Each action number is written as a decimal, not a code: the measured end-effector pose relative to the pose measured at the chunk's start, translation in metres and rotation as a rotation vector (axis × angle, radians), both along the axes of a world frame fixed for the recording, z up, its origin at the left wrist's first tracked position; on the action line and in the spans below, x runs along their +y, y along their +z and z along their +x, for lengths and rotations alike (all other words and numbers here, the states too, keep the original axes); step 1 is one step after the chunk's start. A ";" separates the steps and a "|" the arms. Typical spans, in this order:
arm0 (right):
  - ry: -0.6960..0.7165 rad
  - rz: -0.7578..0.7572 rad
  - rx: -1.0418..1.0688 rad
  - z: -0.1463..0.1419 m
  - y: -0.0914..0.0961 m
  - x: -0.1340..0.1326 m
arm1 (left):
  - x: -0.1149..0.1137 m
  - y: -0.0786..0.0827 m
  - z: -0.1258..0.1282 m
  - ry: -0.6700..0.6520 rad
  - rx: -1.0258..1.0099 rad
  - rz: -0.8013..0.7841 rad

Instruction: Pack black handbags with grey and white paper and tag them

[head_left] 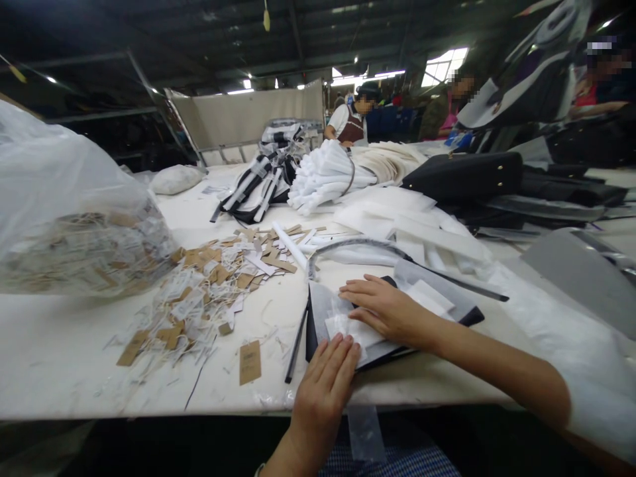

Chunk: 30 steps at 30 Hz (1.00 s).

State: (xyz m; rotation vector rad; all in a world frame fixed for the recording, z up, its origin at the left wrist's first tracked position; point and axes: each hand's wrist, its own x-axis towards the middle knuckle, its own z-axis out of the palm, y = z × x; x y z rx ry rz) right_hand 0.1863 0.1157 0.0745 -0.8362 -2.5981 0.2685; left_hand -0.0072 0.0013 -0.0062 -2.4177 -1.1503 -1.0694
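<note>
Hands (322, 384) (385, 310), open, flat, gripping nothing visible, on a black bag (311, 331), pale sheet (322, 300) atop, dark-tipped handle (460, 281) arching behind

Black piece (311, 336) — mostly unseen under pale sheets (414, 272)

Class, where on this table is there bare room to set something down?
Mostly bare tabletop lies front left, bordered by the plastic bag, the tag pile and the table's front edge. A smaller patch sits farther back, between plastic bag and black bundle. Crowded: under left hand and right hand, and behind them, among white sheets and the black bag.
</note>
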 end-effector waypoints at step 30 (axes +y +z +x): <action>0.134 0.138 0.331 0.008 -0.061 -0.136 | -0.003 0.001 0.001 0.000 -0.045 -0.061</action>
